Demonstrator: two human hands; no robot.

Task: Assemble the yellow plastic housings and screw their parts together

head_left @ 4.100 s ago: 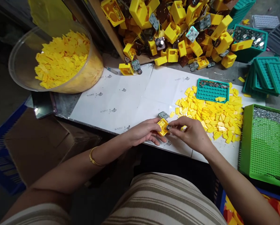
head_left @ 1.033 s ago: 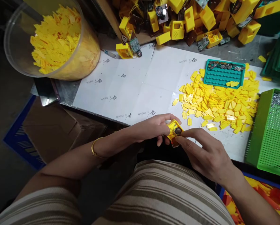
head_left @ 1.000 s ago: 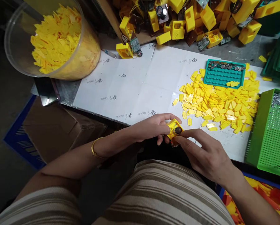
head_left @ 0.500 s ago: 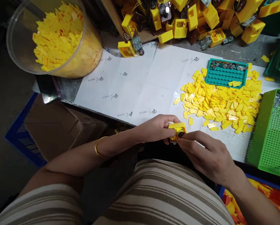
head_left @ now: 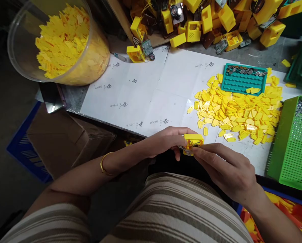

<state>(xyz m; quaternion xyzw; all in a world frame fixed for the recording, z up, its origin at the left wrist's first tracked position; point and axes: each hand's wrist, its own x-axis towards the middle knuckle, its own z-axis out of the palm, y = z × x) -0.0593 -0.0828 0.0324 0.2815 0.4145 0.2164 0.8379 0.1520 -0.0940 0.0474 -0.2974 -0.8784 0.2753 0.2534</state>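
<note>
A small yellow housing point(head_left: 193, 137) is held between both hands near the table's front edge, its open side facing up with small parts inside. My left hand point(head_left: 166, 141) grips it from the left, fingers along its far side and thumb at its near left. The fingertips of my right hand point(head_left: 226, 165) are pinched at its right side, over a dark round part; what exactly they pinch is too small to tell. Beyond my right hand lies a pile of small yellow pieces point(head_left: 237, 113), with a teal tray point(head_left: 242, 81) on it holding round metal parts.
A clear tub point(head_left: 97, 64) of yellow pieces stands at the back left, a phone point(head_left: 52, 98) beside it. More yellow housings point(head_left: 193, 31) are heaped at the back. A green basket point(head_left: 292, 145) stands at the right. One housing with a board point(head_left: 135, 54) lies on white paper.
The yellow housing has shifted slightly right and turned a little. My left fingers have shifted on it, one now hanging below, and my right hand has moved slightly right.
</note>
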